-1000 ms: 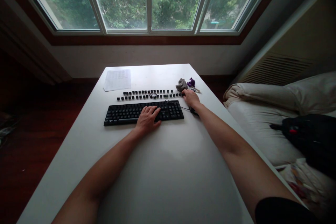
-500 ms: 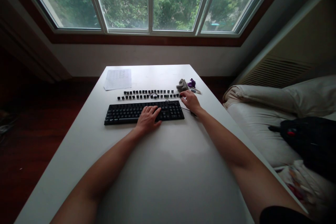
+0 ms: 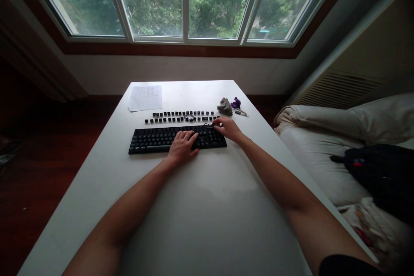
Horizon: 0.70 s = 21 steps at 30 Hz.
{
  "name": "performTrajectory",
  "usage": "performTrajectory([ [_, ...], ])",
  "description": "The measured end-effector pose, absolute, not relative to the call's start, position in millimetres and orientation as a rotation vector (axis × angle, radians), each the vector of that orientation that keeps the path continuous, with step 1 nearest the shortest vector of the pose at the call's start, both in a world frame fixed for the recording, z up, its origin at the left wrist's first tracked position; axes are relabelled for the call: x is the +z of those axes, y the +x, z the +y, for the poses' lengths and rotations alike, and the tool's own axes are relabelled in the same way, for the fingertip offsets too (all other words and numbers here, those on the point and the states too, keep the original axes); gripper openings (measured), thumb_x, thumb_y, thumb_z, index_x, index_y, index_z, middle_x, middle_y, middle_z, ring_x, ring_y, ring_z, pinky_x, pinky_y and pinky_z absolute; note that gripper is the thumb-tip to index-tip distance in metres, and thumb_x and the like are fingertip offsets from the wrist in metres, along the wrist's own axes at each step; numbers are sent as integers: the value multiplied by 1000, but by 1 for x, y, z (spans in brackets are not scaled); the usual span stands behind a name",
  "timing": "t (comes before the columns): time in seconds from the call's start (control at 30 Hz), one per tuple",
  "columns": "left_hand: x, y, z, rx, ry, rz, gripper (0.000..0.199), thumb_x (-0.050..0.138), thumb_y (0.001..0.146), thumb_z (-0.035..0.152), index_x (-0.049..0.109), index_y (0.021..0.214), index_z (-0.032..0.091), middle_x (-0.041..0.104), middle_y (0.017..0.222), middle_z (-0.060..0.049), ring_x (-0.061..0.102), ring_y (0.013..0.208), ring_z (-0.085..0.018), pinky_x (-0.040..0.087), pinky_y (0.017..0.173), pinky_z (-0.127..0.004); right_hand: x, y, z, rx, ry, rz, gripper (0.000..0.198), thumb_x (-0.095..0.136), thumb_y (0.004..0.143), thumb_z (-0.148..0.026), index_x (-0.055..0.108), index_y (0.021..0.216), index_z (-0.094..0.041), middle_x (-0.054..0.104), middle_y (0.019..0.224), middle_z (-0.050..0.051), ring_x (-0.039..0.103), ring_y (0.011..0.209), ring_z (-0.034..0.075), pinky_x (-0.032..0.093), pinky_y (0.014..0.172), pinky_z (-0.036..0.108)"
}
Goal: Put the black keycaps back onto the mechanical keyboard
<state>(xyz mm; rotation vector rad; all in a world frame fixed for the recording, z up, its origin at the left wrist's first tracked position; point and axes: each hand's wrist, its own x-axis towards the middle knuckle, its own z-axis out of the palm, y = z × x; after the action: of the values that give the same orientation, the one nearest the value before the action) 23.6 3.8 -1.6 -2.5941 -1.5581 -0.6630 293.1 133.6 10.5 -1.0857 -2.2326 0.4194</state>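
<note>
A black keyboard (image 3: 152,139) lies across the white table. My left hand (image 3: 183,144) rests flat on its middle-right part, fingers stretched over the keys and thumb at the front edge. Over the keyboard's upper right corner is my right hand (image 3: 228,128), thumb and fingertips pinched together. What looks like a small black keycap is between them, mostly hidden by the fingers. Behind the keyboard, loose black keycaps (image 3: 174,119) stand in two rows. A small ring-shaped wire piece (image 3: 189,117) sits among the nearer row.
Printed paper (image 3: 145,98) lies at the table's back left. At the back right are a grey cloth (image 3: 224,107), a purple crumpled cloth (image 3: 236,102) and some thin tools (image 3: 241,113). A cushioned seat (image 3: 310,155) with a black bag (image 3: 381,177) stands to the right.
My right hand has moved left and nearer, from the right end of the keycap rows to the keyboard's upper right corner. My left hand has stayed in place.
</note>
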Motion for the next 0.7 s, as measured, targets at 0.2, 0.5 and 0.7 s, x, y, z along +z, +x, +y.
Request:
performTrajectory([
  [0.2,-3,22,5,-671,-2597,-1553,66,68,86,42,52,147,22,53,146,-13,46,130,-34,30,119,-53,2,297,142,467,-1135,-2300,16,70,83,-20,76,98,-24,70,105,5,64,96,23,53,80,34],
  [0.5,-5,23,4,-693,-2597,-1558,66,69,86,42,53,146,23,54,145,-13,47,130,-34,30,118,-54,1,295,138,523,-1089,-2320,17,70,83,-22,76,99,-24,70,107,5,64,97,23,50,84,35],
  [0.7,-6,22,4,-690,-2595,-1565,66,69,86,42,53,146,22,53,146,-13,46,131,-34,30,119,-53,4,292,136,485,-1131,-2339,15,68,86,-21,76,98,-23,71,107,6,64,96,22,50,83,33],
])
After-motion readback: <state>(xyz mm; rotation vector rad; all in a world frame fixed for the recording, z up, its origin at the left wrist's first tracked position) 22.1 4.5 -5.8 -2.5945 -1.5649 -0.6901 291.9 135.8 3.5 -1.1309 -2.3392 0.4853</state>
